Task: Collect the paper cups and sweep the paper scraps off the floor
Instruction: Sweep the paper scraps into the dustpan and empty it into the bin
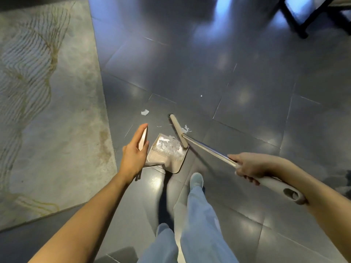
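1. Gripping the broom handle (pixel 209 151), the right hand (pixel 248 166) has its fingers curled round the top of the metal shaft, just where the grey plastic end begins
2. From that hand the shaft slants down and forward to the beige broom head (pixel 178 130), whose near end lies at the far right corner of the dustpan (pixel 165 159)
3. The left hand (pixel 133 150) holds the dustpan handle (pixel 143 138), thumb on one side and fingers stretched along the other
4. The dustpan sits flat on the grey tiled floor (pixel 247 92), with a heap of white paper scraps (pixel 170 146) inside it
5. Loose scraps lie on the tiles: one scrap (pixel 145 112) beyond the left hand, a second scrap (pixel 186 129) just beside the broom head, a tiny speck (pixel 201 95) farther off
6. Blue trouser legs (pixel 199 215) and a pale shoe (pixel 196 179) stand just behind the dustpan
7. A pale patterned rug (pixel 47 111) covers the left; dark furniture legs (pixel 300 21) show at top right
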`<action>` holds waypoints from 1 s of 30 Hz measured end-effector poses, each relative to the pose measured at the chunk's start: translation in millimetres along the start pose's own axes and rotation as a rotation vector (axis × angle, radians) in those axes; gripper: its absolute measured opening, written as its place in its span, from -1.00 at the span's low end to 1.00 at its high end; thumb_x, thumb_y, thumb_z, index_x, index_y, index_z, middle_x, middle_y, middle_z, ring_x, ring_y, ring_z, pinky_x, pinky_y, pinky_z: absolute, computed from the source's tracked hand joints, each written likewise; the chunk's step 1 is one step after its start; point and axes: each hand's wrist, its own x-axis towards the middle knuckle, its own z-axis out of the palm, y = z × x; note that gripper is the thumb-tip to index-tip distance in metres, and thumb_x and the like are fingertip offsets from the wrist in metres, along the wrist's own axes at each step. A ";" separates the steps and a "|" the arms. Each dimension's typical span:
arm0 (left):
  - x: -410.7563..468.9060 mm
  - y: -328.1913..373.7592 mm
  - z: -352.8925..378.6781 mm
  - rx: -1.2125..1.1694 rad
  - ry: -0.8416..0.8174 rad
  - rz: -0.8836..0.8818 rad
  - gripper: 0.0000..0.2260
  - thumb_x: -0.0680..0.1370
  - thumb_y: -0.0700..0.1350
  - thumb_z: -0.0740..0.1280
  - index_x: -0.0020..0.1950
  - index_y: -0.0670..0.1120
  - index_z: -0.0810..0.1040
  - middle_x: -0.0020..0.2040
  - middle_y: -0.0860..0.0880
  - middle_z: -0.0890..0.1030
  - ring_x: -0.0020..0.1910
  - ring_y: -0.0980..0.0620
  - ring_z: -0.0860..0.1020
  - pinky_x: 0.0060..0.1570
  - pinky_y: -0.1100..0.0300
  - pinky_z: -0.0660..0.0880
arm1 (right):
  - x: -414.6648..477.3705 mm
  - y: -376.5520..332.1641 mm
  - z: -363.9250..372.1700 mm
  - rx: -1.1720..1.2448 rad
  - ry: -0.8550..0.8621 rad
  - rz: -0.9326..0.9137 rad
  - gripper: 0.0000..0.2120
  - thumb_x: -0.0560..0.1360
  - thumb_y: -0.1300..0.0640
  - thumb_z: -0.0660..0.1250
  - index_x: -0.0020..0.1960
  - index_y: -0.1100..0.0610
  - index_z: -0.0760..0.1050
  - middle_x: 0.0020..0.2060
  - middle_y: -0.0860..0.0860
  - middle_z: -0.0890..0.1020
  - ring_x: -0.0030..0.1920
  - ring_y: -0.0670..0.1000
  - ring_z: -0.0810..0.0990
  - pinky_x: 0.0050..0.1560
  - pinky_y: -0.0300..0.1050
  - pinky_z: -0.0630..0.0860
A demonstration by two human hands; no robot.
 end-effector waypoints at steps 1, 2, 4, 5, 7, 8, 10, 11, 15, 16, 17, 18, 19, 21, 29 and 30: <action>10.4 2.8 3.9 -0.005 0.020 -0.014 -0.43 0.61 -0.15 0.25 0.26 0.56 0.22 -0.05 0.33 0.45 -0.21 0.03 0.57 -0.18 0.10 0.59 | 9.7 -0.7 -18.0 -0.006 0.008 0.003 -0.57 0.52 0.29 0.15 0.36 0.05 0.31 -0.35 0.10 0.48 -0.51 -0.04 0.43 -0.52 -0.23 0.44; 20.8 6.1 7.7 -0.015 0.042 -0.027 -0.42 0.61 -0.16 0.25 0.25 0.57 0.22 -0.01 0.30 0.46 -0.19 0.04 0.57 -0.17 0.12 0.59 | 20.2 -2.2 -35.9 -0.026 0.017 0.005 -0.56 0.52 0.29 0.15 0.38 0.04 0.29 -0.35 0.10 0.48 -0.51 -0.04 0.43 -0.52 -0.23 0.44; 42.5 14.2 16.1 -0.032 0.074 -0.052 -0.40 0.61 -0.18 0.25 0.24 0.58 0.22 0.13 0.19 0.46 -0.13 0.03 0.56 -0.10 0.14 0.58 | 41.3 -7.1 -71.2 -0.095 0.037 0.007 -0.52 0.50 0.29 0.14 0.40 0.05 0.26 -0.37 0.10 0.50 -0.54 -0.03 0.44 -0.53 -0.22 0.43; 53.5 18.2 19.1 -0.032 0.084 -0.063 -0.40 0.61 -0.18 0.25 0.24 0.58 0.22 0.18 0.17 0.44 -0.10 0.03 0.56 -0.08 0.16 0.56 | 51.9 -10.4 -86.7 -0.134 0.042 0.007 -0.53 0.49 0.29 0.13 0.38 0.07 0.26 -0.38 0.10 0.51 -0.58 -0.03 0.45 -0.54 -0.22 0.43; 75.4 26.0 23.5 -0.021 0.111 -0.076 -0.38 0.61 -0.20 0.25 0.22 0.59 0.22 0.14 0.14 0.44 -0.15 0.07 0.55 -0.14 0.16 0.57 | 74.8 -18.3 -114.4 -0.214 0.040 0.008 -0.63 0.48 0.30 0.12 0.27 0.10 0.28 -0.39 0.10 0.53 -0.59 -0.02 0.47 -0.56 -0.23 0.41; 86.6 28.3 25.5 -0.014 0.121 -0.085 -0.38 0.60 -0.20 0.25 0.22 0.59 0.22 0.10 0.11 0.46 -0.20 0.04 0.55 -0.17 0.11 0.58 | 85.9 -23.6 -125.6 -0.257 0.041 0.016 -0.72 0.48 0.30 0.12 0.17 0.13 0.30 -0.36 0.11 0.54 -0.56 0.00 0.49 -0.57 -0.23 0.40; 108.0 31.4 28.5 -0.003 0.129 -0.112 -0.39 0.60 -0.21 0.25 0.26 0.55 0.23 0.09 0.05 0.49 -0.23 -0.01 0.56 -0.23 0.12 0.59 | 106.7 -36.7 -139.8 -0.338 0.053 0.028 -0.78 0.47 0.29 0.12 0.09 0.15 0.36 -0.30 0.10 0.57 -0.47 0.02 0.54 -0.53 -0.23 0.39; 118.4 31.8 29.4 0.001 0.133 -0.122 -0.40 0.60 -0.21 0.25 0.29 0.53 0.23 0.13 0.05 0.49 -0.24 0.03 0.57 -0.27 0.22 0.56 | 116.8 -43.5 -142.5 -0.365 0.047 0.034 -0.77 0.46 0.29 0.12 0.10 0.16 0.38 -0.29 0.09 0.58 -0.44 0.02 0.55 -0.51 -0.22 0.39; 147.4 33.3 30.6 0.004 0.176 -0.156 -0.43 0.59 -0.22 0.26 0.33 0.45 0.28 0.13 0.14 0.46 -0.24 0.23 0.55 -0.31 0.41 0.49 | 146.4 -64.5 -138.4 -0.328 -0.059 0.012 -0.65 0.49 0.28 0.15 0.27 0.14 0.32 -0.28 0.05 0.55 -0.44 -0.04 0.54 -0.58 -0.28 0.37; 150.6 34.6 31.1 0.006 0.184 -0.156 -0.43 0.59 -0.22 0.27 0.31 0.46 0.29 0.09 0.14 0.47 -0.25 0.24 0.54 -0.28 0.35 0.53 | 148.4 -68.3 -137.3 -0.324 -0.091 0.001 -0.60 0.49 0.27 0.14 0.32 0.11 0.30 -0.28 0.05 0.55 -0.45 -0.05 0.53 -0.60 -0.30 0.37; 153.1 35.8 32.0 0.007 0.186 -0.159 -0.43 0.59 -0.22 0.26 0.31 0.47 0.30 0.06 0.14 0.47 -0.26 0.21 0.54 -0.24 0.25 0.56 | 148.9 -71.5 -136.6 -0.329 -0.125 -0.009 -0.57 0.49 0.28 0.14 0.35 0.09 0.28 -0.28 0.05 0.54 -0.47 -0.05 0.52 -0.61 -0.31 0.37; 155.6 37.2 33.1 0.009 0.180 -0.163 -0.43 0.59 -0.22 0.26 0.31 0.47 0.30 0.06 0.13 0.48 -0.24 0.18 0.54 -0.20 0.17 0.58 | 147.3 -74.4 -136.6 -0.331 -0.159 -0.016 -0.55 0.49 0.29 0.14 0.36 0.09 0.28 -0.29 0.05 0.53 -0.48 -0.05 0.51 -0.60 -0.30 0.38; 157.4 38.8 33.5 0.010 0.171 -0.167 -0.43 0.59 -0.21 0.26 0.31 0.46 0.29 0.06 0.14 0.48 -0.22 0.17 0.54 -0.17 0.11 0.59 | 143.9 -77.8 -136.7 -0.333 -0.190 -0.021 -0.54 0.49 0.30 0.14 0.37 0.10 0.28 -0.29 0.05 0.53 -0.46 -0.05 0.51 -0.57 -0.27 0.42; 159.3 40.0 31.4 0.004 0.168 -0.165 -0.43 0.59 -0.22 0.26 0.31 0.46 0.29 0.02 0.25 0.49 -0.21 0.21 0.52 -0.13 0.08 0.59 | 135.2 -84.3 -138.3 -0.347 -0.225 -0.028 -0.54 0.49 0.30 0.16 0.38 0.10 0.29 -0.26 0.06 0.51 -0.40 -0.03 0.51 -0.46 -0.19 0.49; 148.0 14.1 -7.0 -0.038 0.223 -0.184 -0.44 0.58 -0.23 0.26 0.30 0.45 0.32 -0.05 0.07 0.56 -0.33 0.19 0.49 -0.25 0.39 0.46 | 102.9 -114.8 -164.8 -0.216 -0.192 -0.050 -0.64 0.52 0.28 0.19 0.31 0.12 0.39 -0.34 0.08 0.49 -0.47 -0.04 0.45 -0.52 -0.24 0.44; 148.6 10.3 -15.7 -0.037 0.228 -0.186 -0.43 0.58 -0.23 0.26 0.29 0.46 0.32 -0.06 0.05 0.56 -0.33 0.18 0.47 -0.24 0.37 0.46 | 101.8 -123.6 -167.5 -0.205 -0.181 -0.058 -0.63 0.52 0.29 0.19 0.32 0.13 0.38 -0.35 0.08 0.49 -0.48 -0.04 0.44 -0.52 -0.23 0.44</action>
